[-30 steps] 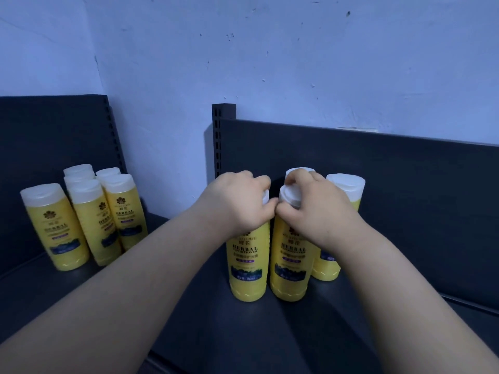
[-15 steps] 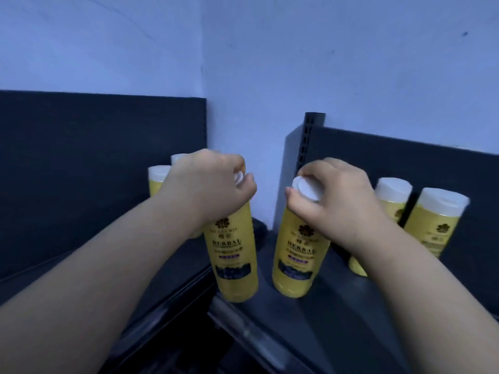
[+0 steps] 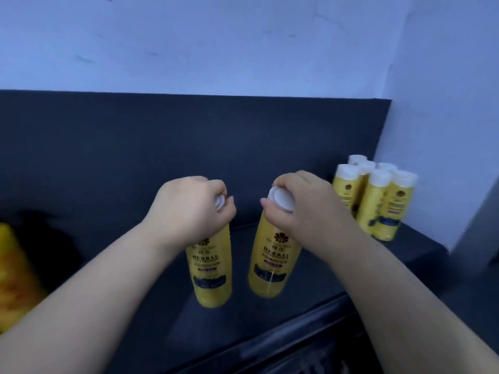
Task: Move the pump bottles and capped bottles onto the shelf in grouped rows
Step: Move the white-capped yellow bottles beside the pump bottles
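I carry two yellow capped bottles with white caps over a dark shelf [image 3: 310, 282]. My left hand [image 3: 189, 211] grips the cap of the left bottle [image 3: 212, 273]. Around the cap of the right bottle [image 3: 272, 265] my right hand [image 3: 302, 209] is curled. Both bottles hang upright, close above the shelf surface; whether their bases touch it I cannot tell. A group of several matching capped bottles [image 3: 378, 201] stands at the shelf's far right, against the wall corner.
A dark back panel [image 3: 189, 147] rises behind the shelf below a pale blue wall. A blurred yellow object [image 3: 13, 276] sits at the left edge. The shelf's front lip [image 3: 283, 344] runs diagonally below the bottles.
Both hands lifted their bottles off the right-hand shelf and carried them left to the neighbouring shelf. The view swung left, so the earlier group of bottles now stands to the right.
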### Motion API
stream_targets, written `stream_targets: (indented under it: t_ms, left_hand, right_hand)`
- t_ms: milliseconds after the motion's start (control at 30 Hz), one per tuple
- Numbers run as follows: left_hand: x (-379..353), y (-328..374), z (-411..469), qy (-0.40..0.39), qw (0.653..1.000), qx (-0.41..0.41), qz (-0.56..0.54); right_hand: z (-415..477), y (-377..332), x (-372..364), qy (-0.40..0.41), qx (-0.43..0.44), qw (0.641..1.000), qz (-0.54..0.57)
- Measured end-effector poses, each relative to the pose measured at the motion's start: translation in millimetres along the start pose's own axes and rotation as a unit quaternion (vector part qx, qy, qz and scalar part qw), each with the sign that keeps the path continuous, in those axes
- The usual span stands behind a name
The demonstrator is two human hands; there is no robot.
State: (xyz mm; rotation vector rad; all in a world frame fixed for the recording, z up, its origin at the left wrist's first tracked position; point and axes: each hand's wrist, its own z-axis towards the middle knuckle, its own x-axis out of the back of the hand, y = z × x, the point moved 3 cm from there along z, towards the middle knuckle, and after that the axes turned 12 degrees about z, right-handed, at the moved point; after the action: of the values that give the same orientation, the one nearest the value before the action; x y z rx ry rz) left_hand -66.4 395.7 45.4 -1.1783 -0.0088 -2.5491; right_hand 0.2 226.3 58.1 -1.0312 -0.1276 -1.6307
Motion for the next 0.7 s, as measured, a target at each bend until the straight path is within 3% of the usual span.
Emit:
stream_targets:
  t_ms: [167, 400, 700]
  left_hand:
    - [-4.5, -79.8, -47.1, -0.007, 0.996, 0.077, 0.035]
    - [-15.4, -134.1, -78.5, -0.001, 0.986, 0.141, 0.085]
    - [-51.9, -165.1, -72.8, 0.020, 0.975, 0.185, 0.123]
  right_hand:
    - [15.6, -45.2, -84.7, -0.079, 0.038, 0.995, 0.042]
    - [31.2, -80.1, -158.7, -0.147, 0.102, 0.980, 0.085]
    - [75.8, -65.3, -217.2, -0.145, 0.168, 0.972, 0.081]
